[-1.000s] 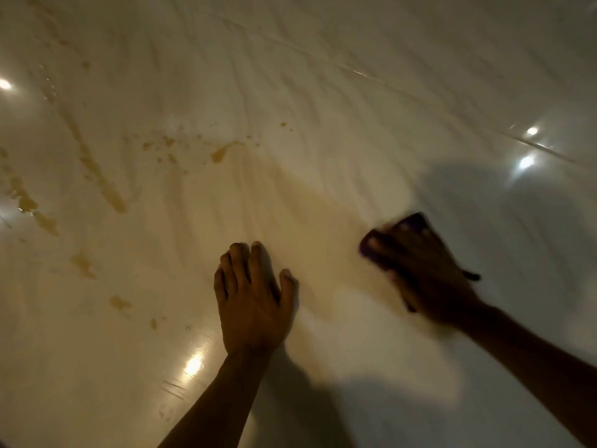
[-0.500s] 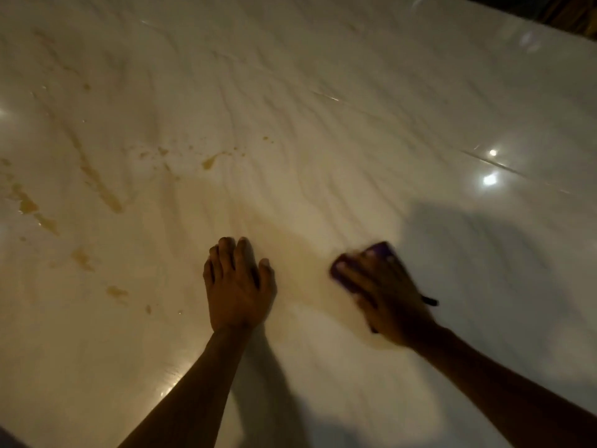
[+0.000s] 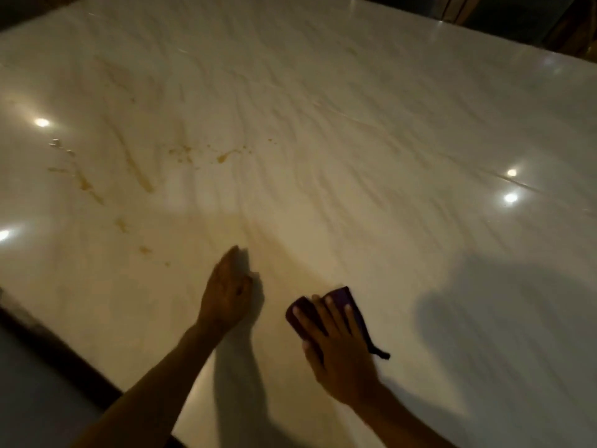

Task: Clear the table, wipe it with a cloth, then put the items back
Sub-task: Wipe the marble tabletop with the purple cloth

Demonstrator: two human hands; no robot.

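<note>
A glossy white marble table [image 3: 371, 130] fills the view. My right hand [image 3: 336, 344] lies flat with straight fingers on a dark purple cloth [image 3: 342, 297], pressing it to the tabletop near the front edge. To its left, my left hand [image 3: 227, 289] rests on the marble with its fingers together and nothing under it. Brown smears and spots of spill [image 3: 142, 179] streak the left part of the table, with a smaller splash [image 3: 224, 156] further back.
The table's dark front edge [image 3: 64, 354] runs diagonally at the lower left, with grey floor [image 3: 29, 392] beyond it. The far edge shows at the top right, where dark furniture [image 3: 517, 17] stands. Ceiling lights reflect in the marble.
My right hand has slid the cloth leftward and toward me. My left hand has turned, its fingers drawn together. The camera has pulled back, showing the table's edges.
</note>
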